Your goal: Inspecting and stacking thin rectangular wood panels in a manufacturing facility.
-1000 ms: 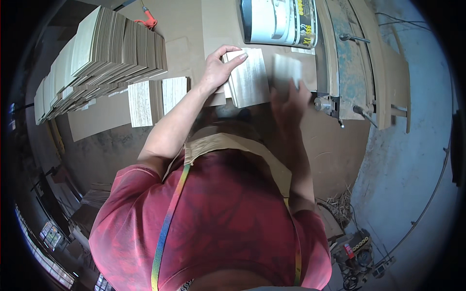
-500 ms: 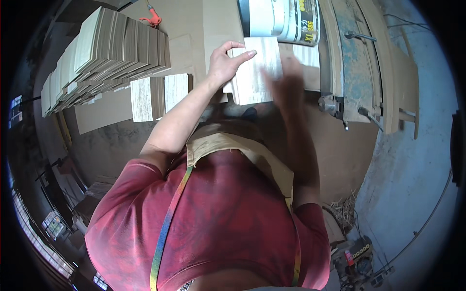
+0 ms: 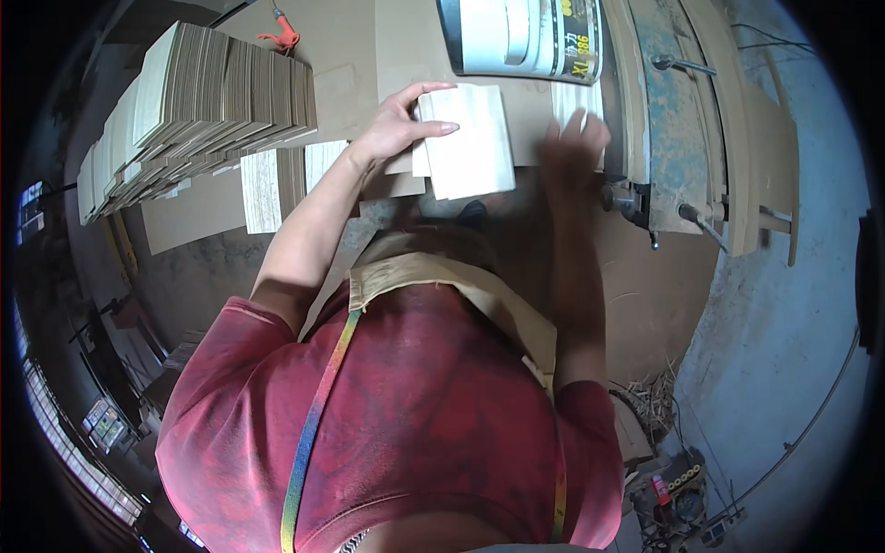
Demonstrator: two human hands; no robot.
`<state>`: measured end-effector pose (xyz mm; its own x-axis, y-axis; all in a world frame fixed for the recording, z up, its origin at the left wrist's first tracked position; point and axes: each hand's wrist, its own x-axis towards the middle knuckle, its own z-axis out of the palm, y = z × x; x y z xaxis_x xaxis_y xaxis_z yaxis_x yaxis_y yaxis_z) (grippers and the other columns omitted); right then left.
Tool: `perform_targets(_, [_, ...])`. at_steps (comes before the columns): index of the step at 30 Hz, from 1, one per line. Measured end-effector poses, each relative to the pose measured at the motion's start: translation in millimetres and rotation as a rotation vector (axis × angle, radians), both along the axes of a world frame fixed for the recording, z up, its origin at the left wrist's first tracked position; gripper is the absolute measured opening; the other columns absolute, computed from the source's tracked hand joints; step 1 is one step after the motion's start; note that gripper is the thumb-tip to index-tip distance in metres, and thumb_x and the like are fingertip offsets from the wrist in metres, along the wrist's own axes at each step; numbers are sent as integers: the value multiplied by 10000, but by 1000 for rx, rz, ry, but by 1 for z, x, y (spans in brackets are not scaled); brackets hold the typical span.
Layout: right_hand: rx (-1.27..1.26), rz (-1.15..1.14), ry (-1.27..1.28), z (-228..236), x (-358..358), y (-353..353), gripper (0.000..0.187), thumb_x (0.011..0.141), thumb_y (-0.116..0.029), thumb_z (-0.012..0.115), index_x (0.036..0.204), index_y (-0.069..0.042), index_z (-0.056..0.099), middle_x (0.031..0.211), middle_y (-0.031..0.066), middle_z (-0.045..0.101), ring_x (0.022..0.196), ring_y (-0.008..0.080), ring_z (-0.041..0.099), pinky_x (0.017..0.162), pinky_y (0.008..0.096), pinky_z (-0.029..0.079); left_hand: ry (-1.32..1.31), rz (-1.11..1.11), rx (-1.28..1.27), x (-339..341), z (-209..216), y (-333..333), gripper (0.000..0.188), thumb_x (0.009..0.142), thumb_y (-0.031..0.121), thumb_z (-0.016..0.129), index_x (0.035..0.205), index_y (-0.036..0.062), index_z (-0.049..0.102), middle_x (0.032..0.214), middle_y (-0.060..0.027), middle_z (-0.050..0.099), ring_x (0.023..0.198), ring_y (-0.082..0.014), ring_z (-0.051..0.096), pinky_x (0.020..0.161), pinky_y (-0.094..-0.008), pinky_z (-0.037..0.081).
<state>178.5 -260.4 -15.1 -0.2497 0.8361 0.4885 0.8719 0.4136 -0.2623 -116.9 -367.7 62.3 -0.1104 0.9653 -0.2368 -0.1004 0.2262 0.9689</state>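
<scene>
My left hand (image 3: pixel 403 127) is closed on a small stack of pale wooden boards (image 3: pixel 472 143), its thumb lying across the top face. The boards are held over the front edge of the worktop. Over to the right, my right hand (image 3: pixel 579 140) reaches to another pale wooden board (image 3: pixel 573 100) lying on the worktop. Its fingers are somewhat apart and lie over the near end of that board; the hand is partly blurred and in shadow.
A white and black bucket (image 3: pixel 525 41) stands behind the boards. Tall rows of stacked boards (image 3: pixel 221 83) fill the left, with a red air gun (image 3: pixel 284 39) behind. Along the right runs a worn blue machine (image 3: pixel 678 120) with handles, beside a wall.
My left hand has shifted left with the boards. The right hand has left that stack and moved right, to the board near the bucket.
</scene>
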Motion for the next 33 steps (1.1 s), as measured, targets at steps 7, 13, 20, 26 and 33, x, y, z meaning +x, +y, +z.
perform_targets(7, [-149, 326, 81, 67, -52, -59, 602, 878, -280, 865, 1345, 45, 669, 1334, 262, 632, 1132, 440, 637, 925, 517, 590, 11, 239, -113, 32, -21, 19, 525, 896, 147, 958, 1359, 61, 725, 1094, -121, 773, 894, -210, 762, 832, -319, 669])
perform_targets(13, [-237, 190, 197, 80, -12, -97, 653, 834, -318, 911, 1382, -35, 698, 1403, 264, 635, 1180, 470, 645, 981, 529, 578, 104, 212, -164, 32, -12, 17, 520, 898, 135, 952, 1354, 39, 722, 1098, -131, 776, 894, -205, 774, 815, -319, 681])
perform_targets(20, [7, 33, -11, 1, 24, -30, 512, 911, -187, 808, 1360, 31, 695, 1368, 297, 639, 1327, 510, 576, 1094, 582, 540, -58, 31, -142, 16, 10, 5, 444, 905, 194, 956, 1261, 10, 766, 1074, -123, 774, 873, -191, 758, 802, -303, 656])
perform_targets(26, [5, -29, 129, 19, -28, 26, 585, 918, -280, 857, 1393, 17, 687, 1328, 256, 658, 1227, 483, 617, 1020, 537, 563, 122, 162, -161, 33, -12, 24, 446, 932, 172, 926, 1314, 21, 751, 1026, -113, 778, 850, -179, 762, 742, -282, 644])
perform_targets(33, [-148, 161, 132, 62, -13, -94, 683, 872, -351, 876, 1412, -1, 649, 1377, 296, 621, 1129, 499, 631, 990, 561, 565, 202, 229, -187, 41, -10, 26, 425, 961, 111, 893, 1339, 23, 720, 1054, -93, 777, 777, -147, 740, 711, -275, 644])
